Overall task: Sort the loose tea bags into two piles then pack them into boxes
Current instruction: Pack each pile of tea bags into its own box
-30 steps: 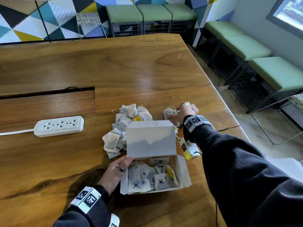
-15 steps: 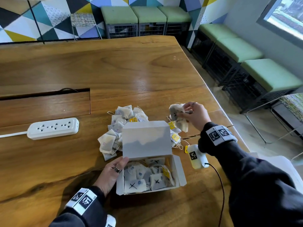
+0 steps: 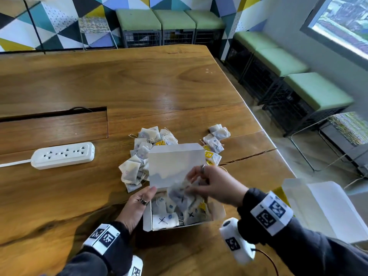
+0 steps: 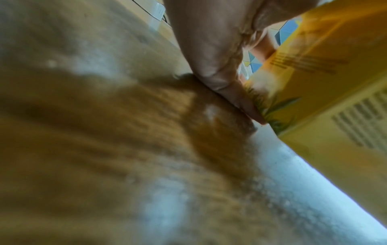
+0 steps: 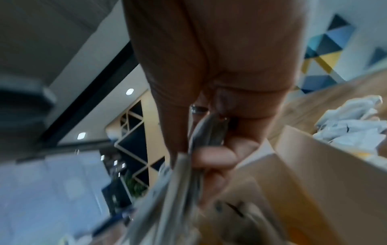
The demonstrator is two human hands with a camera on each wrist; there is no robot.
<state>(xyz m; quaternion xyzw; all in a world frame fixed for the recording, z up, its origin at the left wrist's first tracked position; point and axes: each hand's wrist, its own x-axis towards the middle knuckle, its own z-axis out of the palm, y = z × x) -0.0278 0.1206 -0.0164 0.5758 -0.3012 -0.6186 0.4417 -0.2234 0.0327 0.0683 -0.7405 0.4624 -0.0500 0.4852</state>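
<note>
1. My right hand (image 3: 211, 188) pinches a bunch of tea bags (image 3: 179, 193) just above the open box (image 3: 218, 213).
2. My left hand (image 3: 137, 206), fingers straight, steadies the box's left wall.
3. Box partly filled; two piles (image 3: 139, 156) left behind it, so I judge packing roughly midway.
4. Second box (image 3: 326, 208) waits to its right.

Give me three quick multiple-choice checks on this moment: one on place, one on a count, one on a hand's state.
1. Where is the power strip?
A. left of the box
B. inside the box
C. on a bench

2. How many loose tea bag piles lie behind the box?
A. one
B. two
C. four

3. What is the right hand doing?
A. resting flat
B. pressing the lid
C. gripping tea bags over the box

Key: 1 A, it lies on the table's left side; 2 B, one pile on each side behind the lid; 3 C, fingers curl round a bunch.
</note>
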